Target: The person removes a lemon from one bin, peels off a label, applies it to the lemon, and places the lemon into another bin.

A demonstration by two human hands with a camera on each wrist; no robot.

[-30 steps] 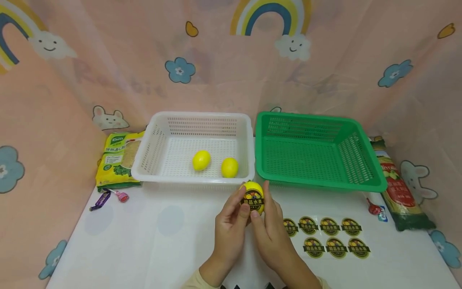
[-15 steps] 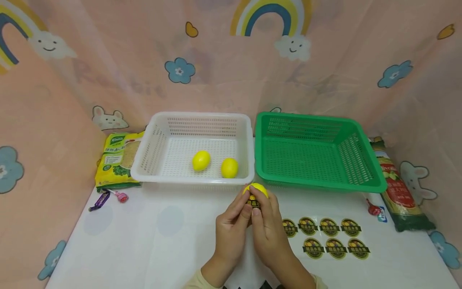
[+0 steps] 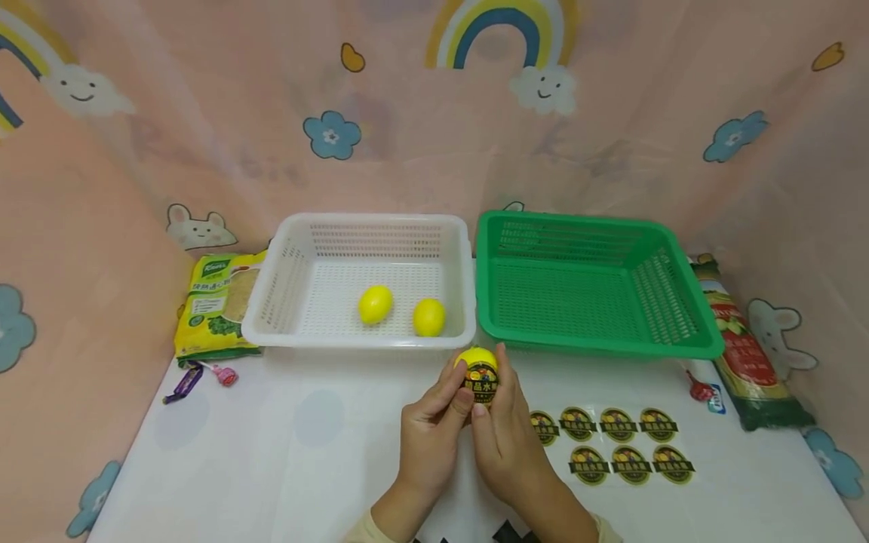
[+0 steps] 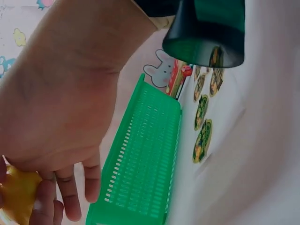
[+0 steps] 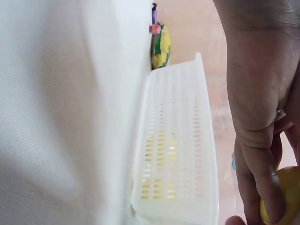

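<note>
Pink cloth (image 3: 421, 158) printed with rainbows, clouds, flowers and rabbits hangs behind and around a white-covered table (image 3: 271, 475). Near the front of it, a person's left hand (image 3: 429, 445) and right hand (image 3: 509, 449) together hold one yellow lemon (image 3: 477, 356), thumbs on the near side and fingers around its flanks — a round black-and-gold label (image 3: 480, 383) faces up on its skin. That lemon sits just in front of where the white basket (image 3: 360, 342) and the green basket (image 3: 563, 302) stand side by side. Two more lemons (image 3: 376, 305) lie apart inside the white one. Beside the right hand, seven similar stickers (image 3: 632, 464) lie in two rows, the nearest partly covered by it. At far left are a yellow packet (image 3: 216, 309), a purple-wrapped sweet (image 3: 183, 383) and a pink lollipop (image 3: 225, 375); at far right, a red-and-green bag (image 3: 747, 347) and a red lollipop (image 3: 701, 389).
</note>
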